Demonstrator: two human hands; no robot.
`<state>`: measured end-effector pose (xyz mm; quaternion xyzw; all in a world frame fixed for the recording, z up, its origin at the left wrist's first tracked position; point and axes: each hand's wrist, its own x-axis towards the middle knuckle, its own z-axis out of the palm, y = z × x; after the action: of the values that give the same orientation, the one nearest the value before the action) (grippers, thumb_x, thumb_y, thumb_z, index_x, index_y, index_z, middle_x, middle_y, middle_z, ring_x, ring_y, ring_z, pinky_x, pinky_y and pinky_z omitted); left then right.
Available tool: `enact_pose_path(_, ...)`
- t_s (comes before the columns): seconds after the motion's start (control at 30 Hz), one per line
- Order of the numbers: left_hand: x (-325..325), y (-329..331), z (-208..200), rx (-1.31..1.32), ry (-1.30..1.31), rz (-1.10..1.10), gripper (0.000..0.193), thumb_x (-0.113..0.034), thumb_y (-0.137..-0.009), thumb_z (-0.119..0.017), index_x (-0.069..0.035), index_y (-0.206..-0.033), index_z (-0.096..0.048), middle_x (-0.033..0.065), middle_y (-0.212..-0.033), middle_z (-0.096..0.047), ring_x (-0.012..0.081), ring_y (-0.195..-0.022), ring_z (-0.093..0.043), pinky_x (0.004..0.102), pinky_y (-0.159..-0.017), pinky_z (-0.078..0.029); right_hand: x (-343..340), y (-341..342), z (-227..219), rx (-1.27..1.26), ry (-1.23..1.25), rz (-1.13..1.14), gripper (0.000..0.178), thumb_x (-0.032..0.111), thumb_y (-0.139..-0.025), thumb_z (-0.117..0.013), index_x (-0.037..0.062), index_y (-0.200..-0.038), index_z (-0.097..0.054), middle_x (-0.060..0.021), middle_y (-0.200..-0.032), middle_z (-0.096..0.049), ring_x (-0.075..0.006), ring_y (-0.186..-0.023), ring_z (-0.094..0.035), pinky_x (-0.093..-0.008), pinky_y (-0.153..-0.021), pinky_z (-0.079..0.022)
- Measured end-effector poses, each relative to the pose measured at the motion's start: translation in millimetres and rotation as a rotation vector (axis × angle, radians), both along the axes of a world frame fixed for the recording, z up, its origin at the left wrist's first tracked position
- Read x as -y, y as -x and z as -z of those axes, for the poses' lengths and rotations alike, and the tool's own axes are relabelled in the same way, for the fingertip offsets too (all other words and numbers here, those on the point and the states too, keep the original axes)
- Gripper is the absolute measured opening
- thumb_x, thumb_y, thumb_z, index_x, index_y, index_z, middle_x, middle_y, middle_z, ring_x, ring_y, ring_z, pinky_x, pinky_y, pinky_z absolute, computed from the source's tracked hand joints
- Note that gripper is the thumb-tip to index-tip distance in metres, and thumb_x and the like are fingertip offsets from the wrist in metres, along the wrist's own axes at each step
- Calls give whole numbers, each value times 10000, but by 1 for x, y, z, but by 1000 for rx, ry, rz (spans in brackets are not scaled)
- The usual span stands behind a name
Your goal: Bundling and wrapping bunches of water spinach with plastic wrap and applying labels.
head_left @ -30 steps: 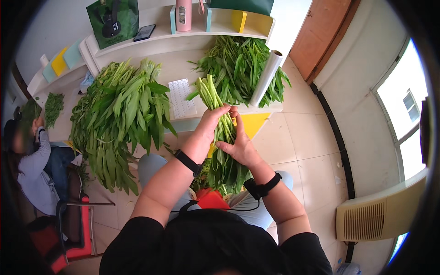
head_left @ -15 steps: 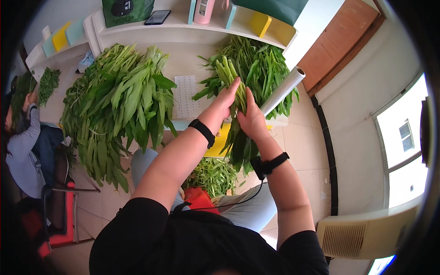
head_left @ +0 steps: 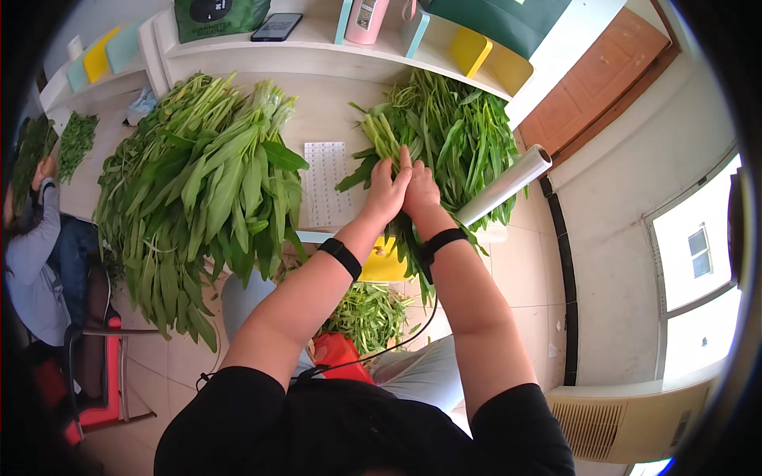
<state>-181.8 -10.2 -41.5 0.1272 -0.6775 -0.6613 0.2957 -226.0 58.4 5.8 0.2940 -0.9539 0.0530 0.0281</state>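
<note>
A bunch of long-leaved greens with pale stems [head_left: 382, 135] is gripped between my hands in front of the right-hand pile of greens [head_left: 452, 131]. My left hand [head_left: 387, 190] closes around it from the left, with fingers toward the stem ends. Pressed close beside it, my right hand [head_left: 421, 189] closes on the bunch from the right. Its leaves hang below my wrists, mostly hidden by the hands. Just right of my right hand, a roll of clear film [head_left: 506, 185] slants over the pile's edge.
A large heap of greens [head_left: 214, 182] overhangs the desk's left front edge. A printed sheet [head_left: 325, 182] lies between the piles. The shelf behind holds a phone [head_left: 277, 27] and a pink bottle [head_left: 366, 20]. Trimmings [head_left: 369, 313] lie below. Another person [head_left: 33, 246] handles greens at far left.
My hands have come closer together and lower on the bunch. The bunch's stems now tilt further left against the pile. The view has shifted slightly.
</note>
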Motion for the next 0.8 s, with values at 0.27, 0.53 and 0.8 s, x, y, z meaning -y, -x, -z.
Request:
enact_pose_path(0.27, 3, 15, -18, -33, 501, 51, 405, -362, -890, -463, 25, -988, -527, 258, -1052, -545, 427, -1030, -497, 464, -877, -407, -23, 23, 28, 40, 76, -103, 440, 228, -814, -551, 74, -1212, -445, -179, -1211, -449, -352, -1126, -460, -419, -919, -435)
enact_pose_path(0.53, 10, 8, -2, 279, 747, 60, 623, -389, -878, -508, 48, -1307, -393, 250, -1388, -333, 389, -1267, -344, 411, -1040, -316, -126, -45, -36, 136, 758, 56, 207, 195, -806, -623, -3, -859, -595, -197, -828, -593, -332, -803, -587, -394, -702, -464)
enact_pose_path(0.8, -6, -7, -37, 409, 742, 103, 834, -494, -800, -585, 26, -1379, -285, 220, -1454, -226, 355, -1337, -249, 392, -1088, -260, -158, 10, -27, -189, 979, 150, 532, 259, -712, -743, -23, -1071, -468, -178, -1010, -548, -274, -893, -553, -354, -733, -452)
